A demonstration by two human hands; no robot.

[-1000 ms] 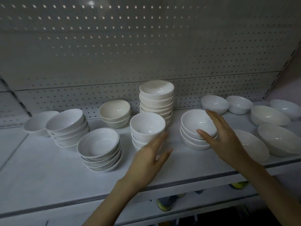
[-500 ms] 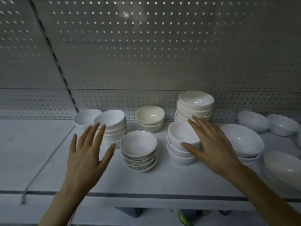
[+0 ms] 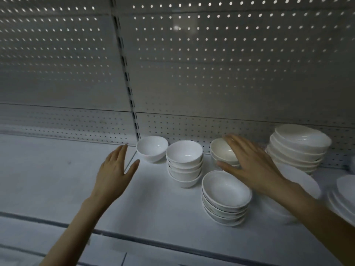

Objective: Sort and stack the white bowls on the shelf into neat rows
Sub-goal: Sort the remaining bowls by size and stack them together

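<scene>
Along the back edge of the white metal shelf [image 3: 57,189] we are seeing round white ceramic bowls [image 3: 184,164] nesting in stacks, with a single tilted white bowl [image 3: 151,148] at the left end. Our left hand [image 3: 113,173] is hovering flat beside it, holding nothing. Our right hand [image 3: 251,164], fingers spread, is reaching over the pair of cream bowls [image 3: 221,152]. Both hands have moved leftward.

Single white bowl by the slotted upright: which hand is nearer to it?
Left. The left hand hovers open just left of the single white bowl, apart from it; the right hand is farther right, at the cream bowl stack, past a stack of white bowls.
</scene>
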